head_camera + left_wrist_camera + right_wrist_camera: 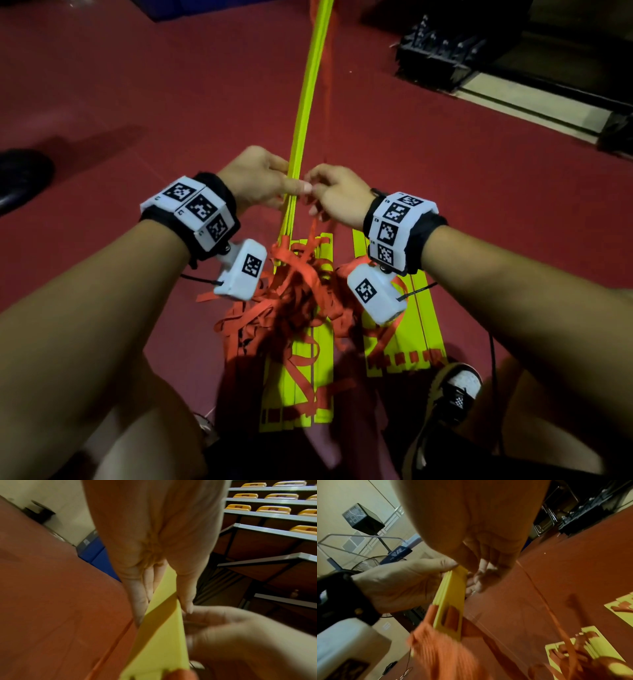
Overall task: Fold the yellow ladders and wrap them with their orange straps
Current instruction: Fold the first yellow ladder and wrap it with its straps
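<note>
My left hand grips a bundle of yellow ladder slats that stands on edge and runs away from me over the red floor. In the left wrist view my fingers lie on one side of the yellow bundle, with the thumb on the other side. My right hand meets it from the right, its curled fingers pinching a thin orange strap that runs alongside the bundle. A tangle of orange straps lies over two flat stacks of yellow slats near my knees.
A black shoe stands at the far left, and my own sneaker is beside the right stack. Black equipment sits at the back right. Tiered yellow seats and a speaker on a stand show in the wrist views.
</note>
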### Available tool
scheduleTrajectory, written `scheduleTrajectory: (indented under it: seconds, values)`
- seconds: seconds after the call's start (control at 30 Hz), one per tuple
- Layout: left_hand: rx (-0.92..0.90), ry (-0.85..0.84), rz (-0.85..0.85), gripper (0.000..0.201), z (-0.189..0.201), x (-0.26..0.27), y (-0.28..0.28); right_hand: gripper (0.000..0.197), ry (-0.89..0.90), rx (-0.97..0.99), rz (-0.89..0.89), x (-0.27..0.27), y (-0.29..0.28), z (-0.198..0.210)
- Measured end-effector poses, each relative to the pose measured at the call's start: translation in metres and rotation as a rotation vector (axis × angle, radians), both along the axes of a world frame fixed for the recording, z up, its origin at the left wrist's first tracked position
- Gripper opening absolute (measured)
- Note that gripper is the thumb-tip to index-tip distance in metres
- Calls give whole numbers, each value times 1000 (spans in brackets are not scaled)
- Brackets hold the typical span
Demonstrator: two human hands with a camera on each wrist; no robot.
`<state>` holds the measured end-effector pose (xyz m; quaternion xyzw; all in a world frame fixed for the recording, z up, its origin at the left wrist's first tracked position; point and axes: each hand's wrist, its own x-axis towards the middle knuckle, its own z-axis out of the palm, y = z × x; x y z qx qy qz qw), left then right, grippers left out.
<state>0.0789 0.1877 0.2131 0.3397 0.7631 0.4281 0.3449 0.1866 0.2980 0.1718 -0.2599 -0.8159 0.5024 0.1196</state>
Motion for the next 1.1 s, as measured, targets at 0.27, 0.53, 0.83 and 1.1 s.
scheduleTrajectory:
  seconds: [0.27, 0.53, 0.83, 1.1]
  values:
    - [72, -66, 40, 32, 1, -11, 0, 55, -330, -130, 327, 10, -35, -27]
    - [75, -68, 9, 16, 2, -8, 0, 22, -297, 28, 265, 14, -20, -10]
    - [46, -69, -31, 41, -2, -14, 0, 23, -130, -187, 121, 21, -7, 18]
    - [3, -73, -140, 52, -8, -16, -3, 22, 174, -427, -57, 30, 21, 56]
